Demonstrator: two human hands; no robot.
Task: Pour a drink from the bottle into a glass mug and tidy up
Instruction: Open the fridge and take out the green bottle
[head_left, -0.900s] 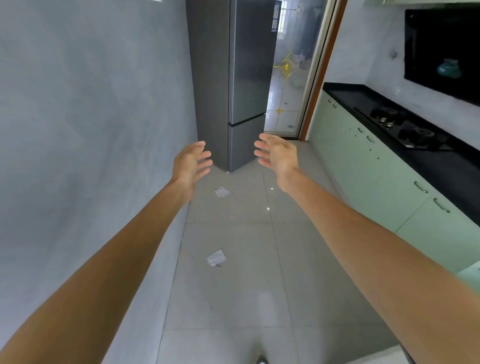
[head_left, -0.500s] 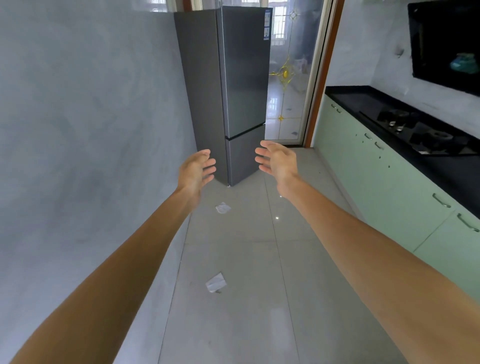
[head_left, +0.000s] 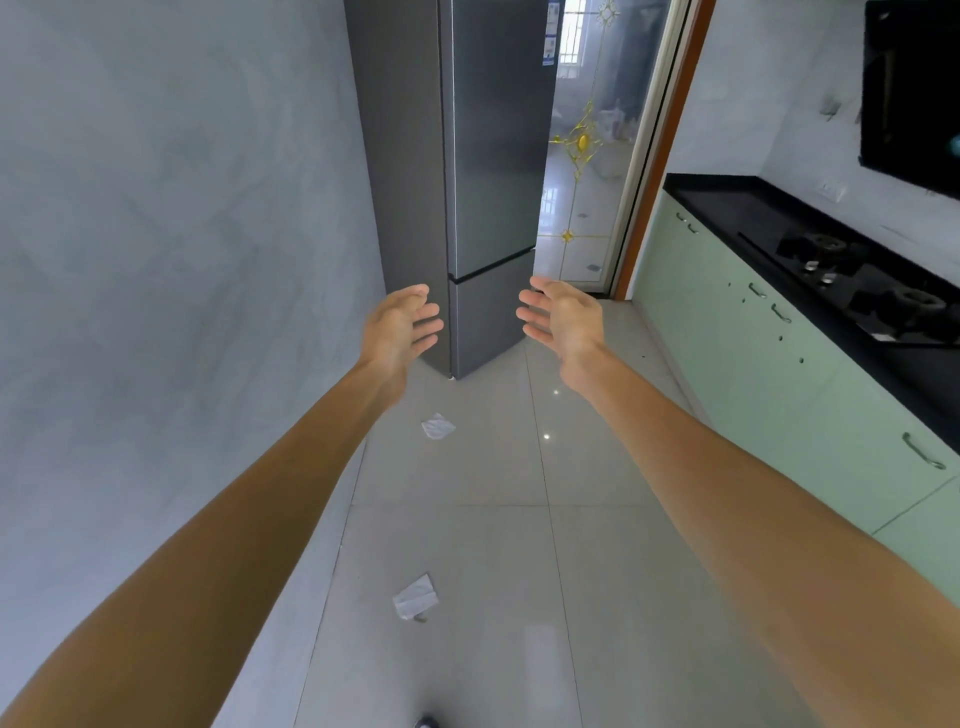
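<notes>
Both my arms reach forward over a tiled kitchen floor. My left hand (head_left: 397, 327) is open, palm turned inward, holding nothing. My right hand (head_left: 563, 317) is open too, fingers spread, palm facing the left hand. Ahead of both hands stands a tall dark grey fridge (head_left: 488, 156) with its doors closed; the hands are short of it and do not touch it. No bottle and no glass mug show in this view.
A grey wall (head_left: 182, 234) runs along the left. Pale green cabinets (head_left: 769, 374) with a black countertop and gas hob (head_left: 852, 275) line the right. Two crumpled paper scraps (head_left: 437, 426) (head_left: 414, 597) lie on the floor. A glass door (head_left: 587, 156) is behind the fridge.
The view has moved closer to the fridge and tilted up a little. Both hands stay open and held out in front, slightly further apart.
</notes>
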